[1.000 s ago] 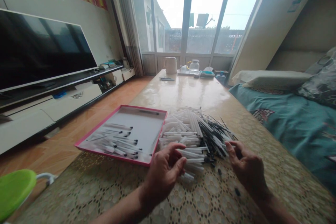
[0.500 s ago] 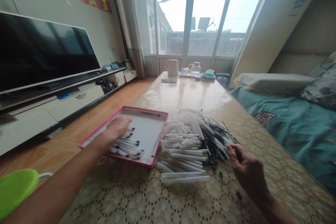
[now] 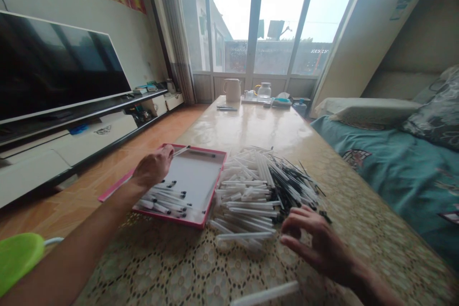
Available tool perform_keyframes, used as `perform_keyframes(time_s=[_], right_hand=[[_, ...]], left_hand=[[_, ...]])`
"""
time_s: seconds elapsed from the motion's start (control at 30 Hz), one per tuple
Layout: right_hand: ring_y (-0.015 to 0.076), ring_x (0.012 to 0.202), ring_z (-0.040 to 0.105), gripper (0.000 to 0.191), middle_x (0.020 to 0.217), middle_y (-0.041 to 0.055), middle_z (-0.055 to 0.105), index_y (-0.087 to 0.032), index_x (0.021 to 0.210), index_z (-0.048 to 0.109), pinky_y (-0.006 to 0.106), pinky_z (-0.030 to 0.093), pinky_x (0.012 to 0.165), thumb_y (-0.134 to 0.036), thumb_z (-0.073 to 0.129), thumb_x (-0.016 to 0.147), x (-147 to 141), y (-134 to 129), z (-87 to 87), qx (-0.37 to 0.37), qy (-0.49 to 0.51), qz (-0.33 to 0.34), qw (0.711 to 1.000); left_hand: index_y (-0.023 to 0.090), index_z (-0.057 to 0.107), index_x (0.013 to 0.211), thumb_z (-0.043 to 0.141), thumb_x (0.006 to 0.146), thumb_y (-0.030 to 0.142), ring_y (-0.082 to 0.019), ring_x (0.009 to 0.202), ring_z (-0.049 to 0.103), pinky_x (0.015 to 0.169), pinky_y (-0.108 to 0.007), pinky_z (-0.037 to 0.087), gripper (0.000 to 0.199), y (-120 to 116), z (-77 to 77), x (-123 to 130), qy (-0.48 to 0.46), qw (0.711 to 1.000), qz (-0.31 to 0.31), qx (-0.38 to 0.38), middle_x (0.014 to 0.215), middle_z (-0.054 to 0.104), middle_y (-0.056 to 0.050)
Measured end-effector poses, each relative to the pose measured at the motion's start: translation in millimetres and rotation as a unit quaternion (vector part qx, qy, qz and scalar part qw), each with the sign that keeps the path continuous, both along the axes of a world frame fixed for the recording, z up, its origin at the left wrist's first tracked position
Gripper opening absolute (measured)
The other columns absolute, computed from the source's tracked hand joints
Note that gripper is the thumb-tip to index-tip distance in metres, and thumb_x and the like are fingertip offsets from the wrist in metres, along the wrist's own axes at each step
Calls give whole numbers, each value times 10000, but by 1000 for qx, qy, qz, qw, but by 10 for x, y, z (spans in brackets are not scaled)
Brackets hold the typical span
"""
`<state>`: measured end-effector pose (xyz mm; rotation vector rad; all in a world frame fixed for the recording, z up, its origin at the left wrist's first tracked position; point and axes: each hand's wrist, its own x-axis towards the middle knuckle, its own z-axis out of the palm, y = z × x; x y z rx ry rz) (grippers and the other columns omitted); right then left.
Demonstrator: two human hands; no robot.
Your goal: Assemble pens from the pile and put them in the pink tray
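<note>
My left hand [image 3: 157, 165] is closed on a white pen with a black tip [image 3: 182, 150], over the upper left of a pink-edged tray [image 3: 215, 186]. Several white pens with black ends [image 3: 167, 199] lie in the tray's lower left. To the right of the tray is a pile of clear-white tubes [image 3: 245, 201], with thin black-ended refills [image 3: 292, 179] beside it. My right hand [image 3: 310, 236] hovers near the small black pieces, its fingers curved and apart, with nothing seen between them. One white tube [image 3: 267, 294] lies at the near edge of the view.
The patterned table [image 3: 179, 267] stretches toward the window. A beige jug [image 3: 233, 91], a glass pot [image 3: 264, 92] and a tissue pack [image 3: 281, 101] stand at its far end. A green stool [image 3: 19, 258] is at lower left, a sofa [image 3: 387, 158] at right.
My left hand has moved up and left and now shows a pen in its fingers. My right hand has moved left and opened. A white tube now lies at the near edge.
</note>
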<state>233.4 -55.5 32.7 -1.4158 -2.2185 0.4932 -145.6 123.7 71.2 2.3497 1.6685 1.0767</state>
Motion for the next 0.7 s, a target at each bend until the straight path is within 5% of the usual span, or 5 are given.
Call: perform_keyframes(time_s=[0.13,0.3,0.43,0.57,0.7], right_hand=[[144,752,562,207,793,-12,601,-194,788,590,306,396,852,-284,742,680,-266,-156,155,-113,-33,135,984],[106,716,516,179,742,-45,563,-180,648,509,236,393,764,-49,630,649,-343,-198,103,-137,-58,159,976],[118,700,508,53,754,-22,545,-186,746,548,212,398,641,-159,593,751,-160,-76,104,-104,60,54,991],[120,593,472,231,641,-35,497,-183,743,550,217,371,528,-385,517,849,-47,123,149,-59,183,-124,973],[105,514,466,293,563,-44,494,-172,688,563,205,359,474,-408,491,846,-133,325,208,-43,160,-166,972]], left_hand=[[211,513,906,478,848,316,-202,728,636,665,-296,481,125,-440,74,411,-19,1000,-25,2,805,636,-39],[202,509,883,509,848,353,-115,495,523,449,-201,419,155,-1032,-72,1012,-226,954,-119,-156,621,536,33],[202,483,929,464,870,386,-71,410,404,374,-174,329,194,-1253,-350,1366,-396,874,-135,-247,630,483,56],[186,522,914,468,880,329,-100,526,465,476,-196,367,157,-1382,-532,1488,-345,905,-144,-203,635,500,35],[180,548,833,485,865,242,-126,595,482,552,-225,393,94,-1483,-516,1465,-236,937,-195,-169,658,513,15]])
